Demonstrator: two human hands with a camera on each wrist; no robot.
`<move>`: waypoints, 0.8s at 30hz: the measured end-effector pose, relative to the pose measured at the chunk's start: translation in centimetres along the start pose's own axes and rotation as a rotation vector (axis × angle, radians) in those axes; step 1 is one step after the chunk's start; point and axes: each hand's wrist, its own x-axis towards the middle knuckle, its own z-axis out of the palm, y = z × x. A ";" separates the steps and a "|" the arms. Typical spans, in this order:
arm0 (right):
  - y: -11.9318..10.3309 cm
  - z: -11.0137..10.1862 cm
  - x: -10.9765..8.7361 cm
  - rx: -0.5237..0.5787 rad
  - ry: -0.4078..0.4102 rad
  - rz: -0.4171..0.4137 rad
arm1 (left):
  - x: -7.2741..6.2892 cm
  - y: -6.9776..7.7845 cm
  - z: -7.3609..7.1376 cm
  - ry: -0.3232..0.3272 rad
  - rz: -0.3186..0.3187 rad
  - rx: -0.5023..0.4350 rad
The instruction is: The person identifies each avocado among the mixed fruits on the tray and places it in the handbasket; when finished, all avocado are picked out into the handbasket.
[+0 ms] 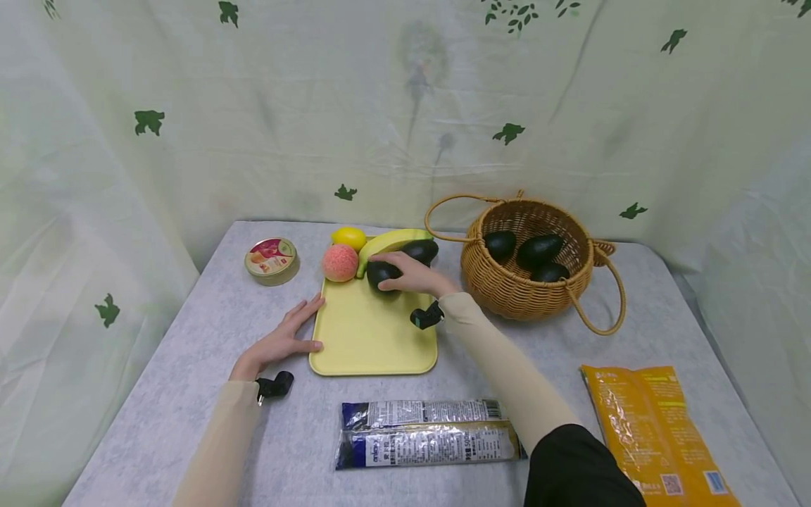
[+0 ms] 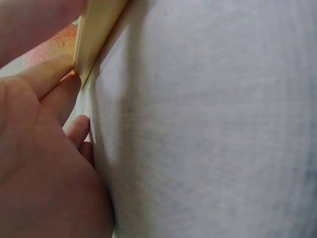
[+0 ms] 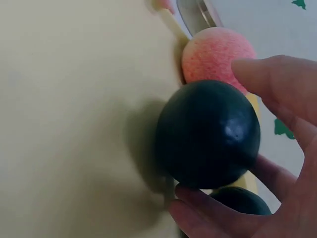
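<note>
My right hand (image 1: pixel 415 274) has its fingers curled around a dark green avocado (image 1: pixel 382 273) at the far part of a yellow tray (image 1: pixel 374 345). In the right wrist view the fingers reach behind and below this avocado (image 3: pixel 208 134), while the thumb shows beside its upper edge, in front of a pink peach (image 3: pixel 215 54). A second avocado (image 1: pixel 421 250) lies behind, beside a banana (image 1: pixel 393 241). The peach (image 1: pixel 339 263) and a lemon (image 1: pixel 349 238) sit at the back left corner. My left hand (image 1: pixel 281 341) is spread, fingertips at the tray's left rim (image 2: pixel 96 34).
A wicker basket (image 1: pixel 507 299) with several avocados (image 1: pixel 538 251) stands to the right, its handles sticking out. A round tin (image 1: pixel 272 260) is at the back left. A long blue-ended packet (image 1: pixel 431 433) lies in front, an orange bag (image 1: pixel 659 429) at the right.
</note>
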 end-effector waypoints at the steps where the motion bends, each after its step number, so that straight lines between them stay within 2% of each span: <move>1: 0.0 0.2 0.2 -0.029 -0.005 0.012 | 0.0 0.0 0.0 0.000 0.002 -0.001; 4: -0.1 0.7 0.6 -0.082 -0.008 0.061 | 0.0 0.1 0.0 -0.001 0.002 0.001; 8: -0.1 1.2 0.8 -0.083 0.017 0.094 | 0.0 0.1 0.0 0.001 -0.011 -0.003; 16: 0.1 1.0 -0.2 -0.027 0.076 0.022 | 0.2 0.0 0.0 -0.002 -0.005 0.000; 19: -0.4 0.0 -1.4 0.052 0.093 -0.009 | 0.2 -0.1 0.0 0.000 -0.004 0.002; 24: -1.4 -2.4 -3.4 0.276 0.090 -0.027 | 0.2 -0.2 0.0 0.001 -0.020 0.001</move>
